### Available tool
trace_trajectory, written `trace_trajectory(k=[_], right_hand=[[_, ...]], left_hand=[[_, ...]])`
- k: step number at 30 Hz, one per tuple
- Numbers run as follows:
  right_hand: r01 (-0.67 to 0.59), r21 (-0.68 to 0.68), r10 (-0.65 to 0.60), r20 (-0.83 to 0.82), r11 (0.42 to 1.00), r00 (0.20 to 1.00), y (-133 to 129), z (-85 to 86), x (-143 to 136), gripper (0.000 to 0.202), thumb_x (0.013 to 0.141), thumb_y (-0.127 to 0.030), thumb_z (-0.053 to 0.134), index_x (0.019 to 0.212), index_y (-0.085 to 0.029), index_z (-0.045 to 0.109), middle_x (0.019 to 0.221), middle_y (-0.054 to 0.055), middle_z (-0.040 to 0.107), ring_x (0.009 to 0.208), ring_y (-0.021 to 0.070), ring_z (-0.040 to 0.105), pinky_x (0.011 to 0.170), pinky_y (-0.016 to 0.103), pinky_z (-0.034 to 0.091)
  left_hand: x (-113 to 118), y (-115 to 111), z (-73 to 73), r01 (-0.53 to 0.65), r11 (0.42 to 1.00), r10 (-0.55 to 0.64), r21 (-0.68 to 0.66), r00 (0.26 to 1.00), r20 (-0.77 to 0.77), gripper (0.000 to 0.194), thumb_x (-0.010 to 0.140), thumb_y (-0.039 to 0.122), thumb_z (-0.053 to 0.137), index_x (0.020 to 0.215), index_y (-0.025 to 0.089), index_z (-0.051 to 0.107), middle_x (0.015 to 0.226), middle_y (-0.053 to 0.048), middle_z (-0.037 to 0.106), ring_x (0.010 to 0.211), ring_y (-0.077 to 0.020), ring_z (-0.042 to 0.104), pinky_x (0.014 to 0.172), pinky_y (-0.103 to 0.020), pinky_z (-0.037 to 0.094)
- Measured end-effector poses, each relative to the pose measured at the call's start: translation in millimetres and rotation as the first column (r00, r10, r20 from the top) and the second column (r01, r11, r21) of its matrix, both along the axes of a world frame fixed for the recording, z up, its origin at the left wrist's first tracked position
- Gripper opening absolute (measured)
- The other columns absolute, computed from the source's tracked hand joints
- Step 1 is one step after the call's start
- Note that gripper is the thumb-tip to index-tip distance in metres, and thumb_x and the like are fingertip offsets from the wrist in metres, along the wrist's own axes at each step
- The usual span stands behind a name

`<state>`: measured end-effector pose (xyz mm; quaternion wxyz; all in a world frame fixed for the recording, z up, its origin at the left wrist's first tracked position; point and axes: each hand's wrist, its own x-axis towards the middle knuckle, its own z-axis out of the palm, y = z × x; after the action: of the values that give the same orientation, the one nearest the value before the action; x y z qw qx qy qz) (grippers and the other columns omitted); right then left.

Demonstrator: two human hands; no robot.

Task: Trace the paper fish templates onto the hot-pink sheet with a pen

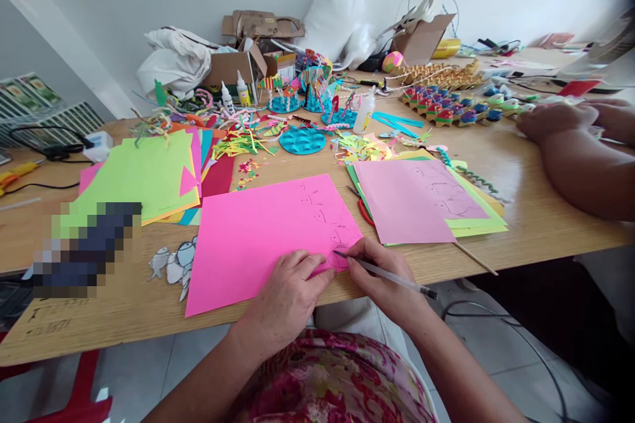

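A bright pink sheet of paper (248,231) lies at the table's front edge. Small fish outlines run down its right side in dark ink. My left hand (292,287) rests flat on the sheet's lower part with nothing in it. In my right hand (389,284) is a clear-barrelled pen (397,275), its tip touching the paper by the lowest outline. Grey cut-out fish (173,264) lie just left of the sheet. To the right, a pale pink sheet (397,201) with similar outlines covers green and yellow sheets. Red-handled scissors (364,210) are partly hidden beneath it.
A stack of green paper (149,165) lies on the left. Behind are paper scraps (243,143), glue bottles (365,110), a blue disc (302,139) and painted egg-carton pieces (446,104). Another person's arm (570,145) rests at the right. A thin stick (476,259) overhangs the front edge.
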<state>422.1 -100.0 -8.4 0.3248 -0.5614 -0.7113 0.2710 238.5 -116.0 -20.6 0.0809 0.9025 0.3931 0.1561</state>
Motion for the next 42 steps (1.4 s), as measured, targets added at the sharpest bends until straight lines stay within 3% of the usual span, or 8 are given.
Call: trace_trajectory(k=[18, 24, 31, 42], right_hand=[[-0.015, -0.037, 0.014, -0.038, 0.999, 0.999, -9.9, 6.2, 4.2, 0.009, 0.067, -0.018, 0.045, 0.059, -0.019, 0.043, 0.051, -0.004, 0.045, 0.048, 0.0096, 0.039, 0.046, 0.021, 0.03], [0.003, -0.05, -0.005, -0.039, 0.999, 0.999, -11.2, 4.8, 5.1, 0.01, 0.068, -0.018, 0.045, 0.058, -0.019, 0.045, 0.051, -0.004, 0.046, 0.048, 0.0095, 0.04, 0.046, 0.021, 0.03], [0.016, -0.028, -0.017, -0.034, 0.999, 0.999, -2.5, 1.4, 2.2, 0.009, 0.075, -0.022, 0.048, 0.069, -0.018, 0.054, 0.061, 0.0, 0.059, 0.055, 0.0121, 0.051, 0.052, 0.022, 0.037], [-0.027, -0.007, 0.027, 0.013, 1.0, 1.0, -2.3, 2.1, 2.6, 0.008, 0.072, -0.019, 0.047, 0.065, -0.018, 0.05, 0.056, -0.002, 0.053, 0.051, 0.0106, 0.046, 0.049, 0.022, 0.034]], left_hand=[[0.2, 0.5, 0.2, -0.001, 1.0, 0.002, 0.01, 1.0, -0.013, 0.037, 0.082, 0.009, 0.05, 0.117, 0.021, 0.052, 0.118, -0.004, 0.051, 0.105, -0.021, 0.042, 0.09, -0.037, 0.04], [-0.1, 0.6, -1.7, -0.003, 1.0, 0.003, 0.006, 1.0, 0.01, 0.036, 0.084, 0.009, 0.049, 0.118, 0.022, 0.051, 0.119, -0.004, 0.051, 0.105, -0.0219, 0.041, 0.09, -0.038, 0.04], [-0.7, 0.8, 0.8, -0.003, 1.0, 0.003, 0.003, 1.0, -0.017, 0.037, 0.083, 0.01, 0.049, 0.118, 0.022, 0.051, 0.118, -0.004, 0.051, 0.105, -0.0202, 0.042, 0.091, -0.037, 0.04], [-0.2, 0.7, -1.0, -0.004, 1.0, 0.004, 0.016, 1.0, -0.002, 0.036, 0.083, 0.01, 0.049, 0.117, 0.022, 0.052, 0.118, -0.005, 0.051, 0.105, -0.0214, 0.042, 0.09, -0.038, 0.04]])
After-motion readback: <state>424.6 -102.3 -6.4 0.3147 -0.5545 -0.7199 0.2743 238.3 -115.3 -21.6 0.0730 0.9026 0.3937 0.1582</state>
